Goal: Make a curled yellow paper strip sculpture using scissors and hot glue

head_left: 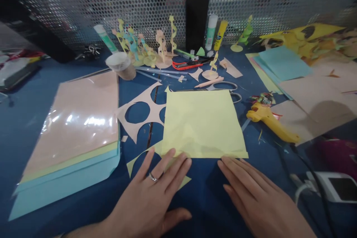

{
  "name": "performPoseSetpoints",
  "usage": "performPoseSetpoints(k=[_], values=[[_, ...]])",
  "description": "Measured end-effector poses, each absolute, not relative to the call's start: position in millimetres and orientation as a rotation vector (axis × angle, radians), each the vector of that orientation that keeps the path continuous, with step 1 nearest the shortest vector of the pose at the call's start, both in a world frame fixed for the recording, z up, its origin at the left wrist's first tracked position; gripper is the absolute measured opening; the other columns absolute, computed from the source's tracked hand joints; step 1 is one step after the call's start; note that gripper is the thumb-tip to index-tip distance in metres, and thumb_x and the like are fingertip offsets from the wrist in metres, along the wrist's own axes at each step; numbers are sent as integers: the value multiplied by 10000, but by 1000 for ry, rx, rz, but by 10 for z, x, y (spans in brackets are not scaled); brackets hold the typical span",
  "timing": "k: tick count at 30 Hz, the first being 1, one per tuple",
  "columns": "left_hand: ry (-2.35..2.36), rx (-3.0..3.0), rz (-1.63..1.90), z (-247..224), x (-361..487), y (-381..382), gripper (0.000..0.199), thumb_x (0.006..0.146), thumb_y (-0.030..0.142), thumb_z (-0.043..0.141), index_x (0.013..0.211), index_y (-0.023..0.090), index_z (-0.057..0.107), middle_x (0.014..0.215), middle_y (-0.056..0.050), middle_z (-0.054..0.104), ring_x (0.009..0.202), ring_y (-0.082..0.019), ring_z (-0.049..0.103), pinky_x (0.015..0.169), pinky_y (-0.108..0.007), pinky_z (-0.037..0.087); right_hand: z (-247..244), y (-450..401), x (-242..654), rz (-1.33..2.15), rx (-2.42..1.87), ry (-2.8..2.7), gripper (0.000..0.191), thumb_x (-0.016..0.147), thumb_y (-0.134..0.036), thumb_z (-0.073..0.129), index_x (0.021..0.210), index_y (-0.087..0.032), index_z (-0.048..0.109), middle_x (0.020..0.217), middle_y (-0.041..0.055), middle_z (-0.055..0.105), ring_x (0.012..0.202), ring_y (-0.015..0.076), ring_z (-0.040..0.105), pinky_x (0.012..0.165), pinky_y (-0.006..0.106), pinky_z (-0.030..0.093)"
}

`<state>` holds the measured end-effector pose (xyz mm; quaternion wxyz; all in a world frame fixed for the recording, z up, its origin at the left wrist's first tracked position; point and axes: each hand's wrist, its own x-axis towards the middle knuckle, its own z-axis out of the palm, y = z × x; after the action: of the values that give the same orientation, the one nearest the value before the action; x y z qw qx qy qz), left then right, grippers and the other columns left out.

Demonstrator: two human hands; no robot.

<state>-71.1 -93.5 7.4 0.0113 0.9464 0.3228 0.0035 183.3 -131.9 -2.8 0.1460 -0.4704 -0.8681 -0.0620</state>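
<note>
A yellow sheet of paper [205, 122] lies flat in the middle of the dark blue table, with a narrow folded strip along its near edge. My left hand [156, 189] wears a ring and lies flat, fingers spread, its fingertips on the sheet's near left edge and on a yellow offcut [138, 160]. My right hand [256, 193] is stretched out with its fingers side by side, fingertips at the near right edge. Left of the sheet is a pink offcut [143, 122] with round holes. Scissors [236, 86] lie partly hidden behind the sheet.
Plastic-covered coloured paper [80, 111] lies left. A yellow glue gun [275, 124], loose papers [284, 63] and a white device [334, 186] are right. Behind stand a cup [122, 68], spiral paper figures [161, 46], glue sticks [211, 31] and a phone [196, 22] against perforated metal.
</note>
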Motion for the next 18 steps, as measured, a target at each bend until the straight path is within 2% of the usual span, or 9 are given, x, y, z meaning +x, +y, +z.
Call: performPoseSetpoints(k=[7, 12, 18], values=[[1160, 2990, 91, 152, -978, -966, 567, 929, 526, 432, 1401, 211, 450, 1338, -31, 604, 1261, -256, 487, 1170, -497, -60, -71, -1355, 1852, -208, -1322, -2546, 380, 986, -137, 332, 1126, -69, 679, 1163, 131, 705, 1034, 271, 680, 809, 401, 616], [1163, 2960, 117, 185, -1042, -909, 506, 929, 467, 466, 1338, 173, 506, 1273, -29, 653, 1247, -238, 509, 1183, -463, -8, -62, -1351, 1837, -207, -1367, -2507, 425, 1005, -166, 283, 1130, -76, 678, 1149, 119, 714, 1004, 253, 694, 798, 392, 622], [1239, 2974, 239, 78, -1232, -937, 395, 950, 367, 442, 1288, 185, 534, 1202, -59, 693, 1177, -234, 578, 1176, -512, 70, -110, -1352, 1828, -144, -1418, -2433, 418, 1010, -209, 299, 1128, -94, 683, 1121, 113, 725, 1004, 249, 692, 826, 412, 610]])
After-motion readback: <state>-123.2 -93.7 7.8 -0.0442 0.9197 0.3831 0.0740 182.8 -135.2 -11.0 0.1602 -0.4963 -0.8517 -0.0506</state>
